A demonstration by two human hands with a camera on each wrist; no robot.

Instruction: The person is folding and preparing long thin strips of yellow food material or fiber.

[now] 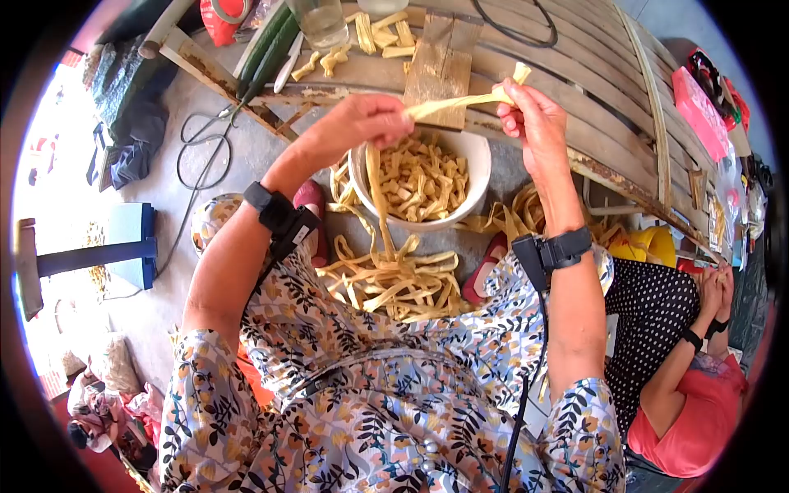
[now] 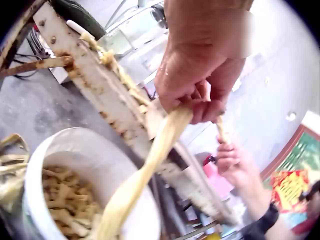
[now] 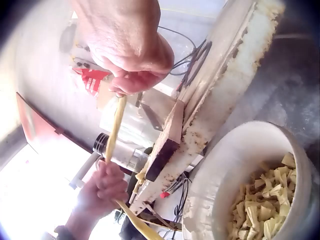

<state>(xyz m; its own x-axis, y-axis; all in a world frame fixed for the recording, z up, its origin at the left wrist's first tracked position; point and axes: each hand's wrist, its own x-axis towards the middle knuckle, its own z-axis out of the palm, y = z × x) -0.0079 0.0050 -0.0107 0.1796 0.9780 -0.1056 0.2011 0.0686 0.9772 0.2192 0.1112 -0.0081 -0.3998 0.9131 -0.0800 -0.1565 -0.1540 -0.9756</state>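
A long pale yellow, pliable strip (image 1: pixel 456 105) stretches between both hands above a white bucket. My left hand (image 1: pixel 374 119) grips it, and its long tail (image 2: pixel 150 170) hangs past the bucket's front rim in the head view. At the other end my right hand (image 1: pixel 536 123) pinches the strip between thumb and fingers, with a short end sticking up above them. Below, the white bucket (image 1: pixel 480 181) holds many short, bundled yellow pieces (image 3: pixel 260 205). More long strips (image 1: pixel 394 279) lie in a loose heap on the floor between the feet.
A slatted bench (image 1: pixel 567 49) with a rusty metal edge stands beyond the bucket. On it lie a wooden board (image 1: pixel 444 62), several short yellow pieces (image 1: pixel 382 34), a glass jar (image 1: pixel 322 23) and dark green vegetables (image 1: pixel 267 53). Another person (image 1: pixel 686 386) sits at the right.
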